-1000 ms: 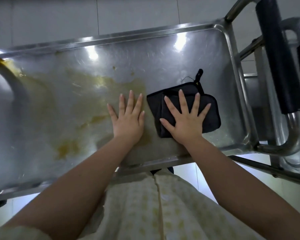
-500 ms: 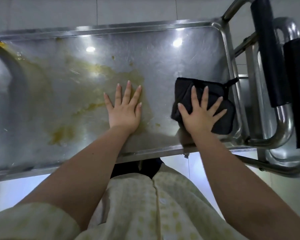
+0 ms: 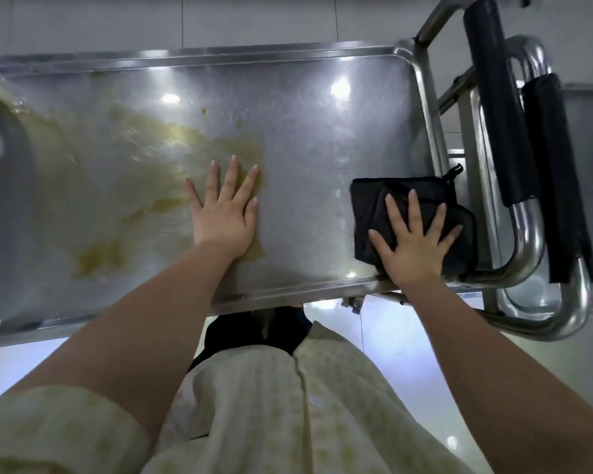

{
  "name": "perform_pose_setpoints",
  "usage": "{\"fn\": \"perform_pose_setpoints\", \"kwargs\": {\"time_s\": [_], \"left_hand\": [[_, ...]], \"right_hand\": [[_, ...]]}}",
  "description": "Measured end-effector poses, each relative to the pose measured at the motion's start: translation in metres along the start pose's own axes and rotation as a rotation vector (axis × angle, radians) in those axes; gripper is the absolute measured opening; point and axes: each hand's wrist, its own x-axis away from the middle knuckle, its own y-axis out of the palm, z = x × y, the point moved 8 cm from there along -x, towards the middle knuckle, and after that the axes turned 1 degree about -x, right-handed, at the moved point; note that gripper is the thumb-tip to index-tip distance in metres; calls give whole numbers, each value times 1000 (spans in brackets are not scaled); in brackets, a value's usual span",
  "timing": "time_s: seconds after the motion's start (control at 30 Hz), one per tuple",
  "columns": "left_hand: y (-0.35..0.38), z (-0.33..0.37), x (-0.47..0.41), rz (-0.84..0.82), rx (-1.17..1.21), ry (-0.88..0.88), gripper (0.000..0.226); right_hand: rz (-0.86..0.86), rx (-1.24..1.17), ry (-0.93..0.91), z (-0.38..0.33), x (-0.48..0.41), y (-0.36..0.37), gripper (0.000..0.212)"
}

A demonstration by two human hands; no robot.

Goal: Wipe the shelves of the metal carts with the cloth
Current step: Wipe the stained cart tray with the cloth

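The top shelf (image 3: 322, 138) of a steel cart fills the view. A yellow-brown smear (image 3: 124, 186) covers its left half, while the right part looks wiped. My right hand (image 3: 413, 241) lies flat with spread fingers on a folded black cloth (image 3: 384, 200), pressing it into the shelf's near right corner. A small loop of the cloth sticks out past the right rim. My left hand (image 3: 225, 210) rests palm down with fingers apart on the bare shelf near the middle, at the edge of the smear.
The cart's push handle (image 3: 493, 107) with a black grip rises at the right. A second cart's handle (image 3: 555, 186) and shelf stand right behind it. A pale tiled floor shows below the near rim, and my light patterned clothing is under the shelf edge.
My right hand slid the cloth from the shelf's middle to the right end, then drew it toward the near right corner. My left hand stayed planted on the shelf.
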Motion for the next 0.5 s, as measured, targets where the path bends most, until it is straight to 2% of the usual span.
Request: {"fn": "perform_pose_setpoints", "kwargs": {"time_s": [0.07,0.2,0.27,0.37,0.5], "left_hand": [[1,1,0,-8,-2,-8,54],[0,0,0,-9,-12,-14,54],[-1,-1,1,0,-23,-8,54],[-2,0,1,-7,-6,3,55],[-3,1,1,-12,14,-2,56]], "right_hand": [[9,-14,-22,-27,9,2,73],[36,-24,-333,-137,56,12,74],[54,-25,-427,-168,73,12,72],[71,-38,-447,-146,60,6,72],[50,1,-232,-29,18,3,74]]}}
